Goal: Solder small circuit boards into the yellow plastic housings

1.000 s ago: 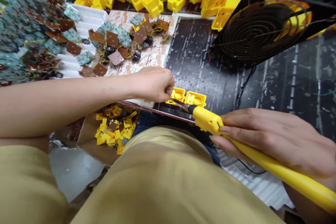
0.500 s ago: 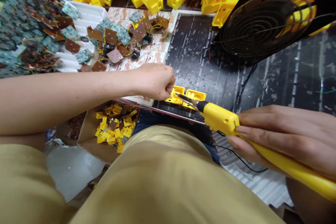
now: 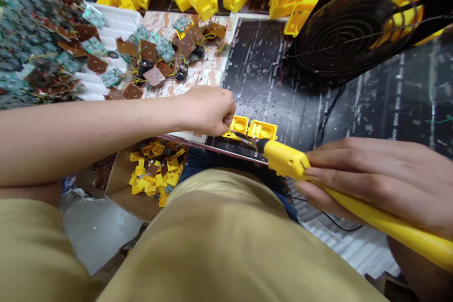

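Black matting covers the bench [image 3: 269,80] across the middle of the frame, with a fan [image 3: 350,33] at upper right and circuit boards [image 3: 35,42] heaped at upper left. Two yellow housings [image 3: 262,130] are set side by side at the near edge, centre frame. The left hand [image 3: 208,111] is curled into a fist against the left one; whether anything is pinched cannot be told. The soldering iron [image 3: 286,160] is gripped by the right hand [image 3: 382,181], fingers laid along its yellow handle, tip at the housings.
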A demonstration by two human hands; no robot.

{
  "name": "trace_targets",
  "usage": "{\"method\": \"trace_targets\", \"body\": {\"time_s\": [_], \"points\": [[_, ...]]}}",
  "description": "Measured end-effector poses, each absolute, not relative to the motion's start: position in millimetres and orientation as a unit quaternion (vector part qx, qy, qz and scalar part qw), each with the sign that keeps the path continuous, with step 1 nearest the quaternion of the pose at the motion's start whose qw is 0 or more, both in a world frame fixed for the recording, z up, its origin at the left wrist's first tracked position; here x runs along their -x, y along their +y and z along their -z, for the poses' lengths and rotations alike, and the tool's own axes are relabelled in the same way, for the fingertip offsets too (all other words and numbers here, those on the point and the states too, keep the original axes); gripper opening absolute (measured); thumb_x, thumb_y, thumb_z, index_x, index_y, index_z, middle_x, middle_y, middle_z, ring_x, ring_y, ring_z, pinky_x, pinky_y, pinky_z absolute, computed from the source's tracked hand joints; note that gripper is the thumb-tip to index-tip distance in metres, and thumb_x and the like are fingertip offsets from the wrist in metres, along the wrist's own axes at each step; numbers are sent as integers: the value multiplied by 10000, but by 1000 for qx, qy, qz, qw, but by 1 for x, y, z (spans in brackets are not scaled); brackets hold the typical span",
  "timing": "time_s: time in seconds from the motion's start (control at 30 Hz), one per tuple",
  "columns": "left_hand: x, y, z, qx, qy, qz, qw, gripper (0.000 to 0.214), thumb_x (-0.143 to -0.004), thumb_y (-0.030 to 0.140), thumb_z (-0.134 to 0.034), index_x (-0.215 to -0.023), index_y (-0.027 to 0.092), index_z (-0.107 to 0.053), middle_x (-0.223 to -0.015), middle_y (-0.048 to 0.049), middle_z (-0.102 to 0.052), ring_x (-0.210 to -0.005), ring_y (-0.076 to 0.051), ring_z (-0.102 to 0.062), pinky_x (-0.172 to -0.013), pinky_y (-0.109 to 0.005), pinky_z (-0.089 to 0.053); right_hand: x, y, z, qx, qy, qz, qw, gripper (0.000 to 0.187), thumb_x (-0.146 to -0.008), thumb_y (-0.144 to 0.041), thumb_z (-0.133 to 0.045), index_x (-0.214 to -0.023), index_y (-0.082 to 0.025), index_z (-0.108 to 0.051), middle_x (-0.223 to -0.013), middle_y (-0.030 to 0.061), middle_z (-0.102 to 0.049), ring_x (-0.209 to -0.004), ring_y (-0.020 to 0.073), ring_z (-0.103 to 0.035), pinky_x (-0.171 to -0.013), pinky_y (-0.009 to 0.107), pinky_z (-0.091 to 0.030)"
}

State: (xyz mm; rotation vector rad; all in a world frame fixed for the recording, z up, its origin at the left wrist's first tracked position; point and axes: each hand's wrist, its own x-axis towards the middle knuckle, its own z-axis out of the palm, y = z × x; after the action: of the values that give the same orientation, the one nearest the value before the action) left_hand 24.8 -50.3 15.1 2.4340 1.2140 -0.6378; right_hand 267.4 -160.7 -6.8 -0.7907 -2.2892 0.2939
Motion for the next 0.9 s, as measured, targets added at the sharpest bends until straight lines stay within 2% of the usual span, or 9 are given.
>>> {"method": "trace_targets", "body": {"time_s": [0.1, 0.27, 0.4, 0.47, 0.6, 0.7, 0.77, 0.9], "points": [[-25, -50, -14, -854, 436, 222, 179, 147, -732, 219, -651, -826, 207, -762, -751, -23, -682, -879, -233, -671, -820, -324, -466, -282, -168, 8, 366, -861, -140, 324, 172, -833, -244, -750, -965, -259, -640, -868, 6, -690, -794, 127, -666, -713, 299, -573], [-27, -50, -15, -857, 436, 222, 165, 122, -717, 204, -656, -786, 206, -756, -696, -10, -657, -794, -213, -664, -767, -312, -466, -289, -162, 16, 358, -845, -132, 374, 184, -809, -225, -775, -941, -225, -647, -844, 1, -680, -758, 83, -648, -671, 213, -560], [-27, -50, -14, -867, 426, 216, 143, 111, -697, 191, -656, -752, 206, -751, -637, 2, -629, -699, -183, -640, -696, -282, -455, -286, -158, 20, 302, -871, -121, 367, 223, -819, -267, -773, -995, -208, -649, -894, 11, -712, -757, 75, -668, -616, 173, -563], [-26, -50, -12, -871, 421, 210, 139, 110, -690, 184, -650, -736, 207, -746, -627, 5, -625, -675, -175, -633, -675, -272, -449, -283, -161, 21, 338, -856, -130, 369, 111, -883, -312, -705, -918, -229, -641, -815, -1, -700, -724, 81, -666, -628, 203, -578], [-24, -49, -10, -882, 411, 188, 137, 89, -693, 196, -650, -712, 208, -736, -624, 11, -628, -660, -166, -632, -663, -260, -448, -276, -167, 18, 378, -849, -148, 338, 203, -970, -404, -568, -846, -252, -621, -785, 2, -688, -760, 108, -680, -687, 280, -593], [-25, -49, -11, -876, 417, 201, 138, 83, -703, 205, -665, -731, 210, -743, -669, 4, -657, -677, -175, -638, -668, -270, -448, -269, -164, 14, 308, -874, -140, 348, 83, -912, -287, -672, -921, -234, -608, -828, 3, -707, -799, 108, -690, -691, 252, -588], [-26, -50, -12, -870, 422, 217, 138, 93, -713, 208, -672, -760, 212, -753, -699, -2, -673, -687, -181, -641, -670, -277, -445, -263, -165, 11, 300, -871, -135, 364, 136, -860, -242, -730, -932, -232, -615, -808, -3, -704, -768, 112, -687, -667, 244, -589], [-28, -49, -14, -869, 416, 231, 138, 114, -731, 208, -666, -796, 213, -760, -726, -4, -683, -698, -172, -639, -670, -268, -439, -247, -177, 17, 426, -789, -126, 424, 185, -825, -427, -755, -837, -284, -639, -748, -13, -669, -674, 145, -668, -600, 287, -593]]}}
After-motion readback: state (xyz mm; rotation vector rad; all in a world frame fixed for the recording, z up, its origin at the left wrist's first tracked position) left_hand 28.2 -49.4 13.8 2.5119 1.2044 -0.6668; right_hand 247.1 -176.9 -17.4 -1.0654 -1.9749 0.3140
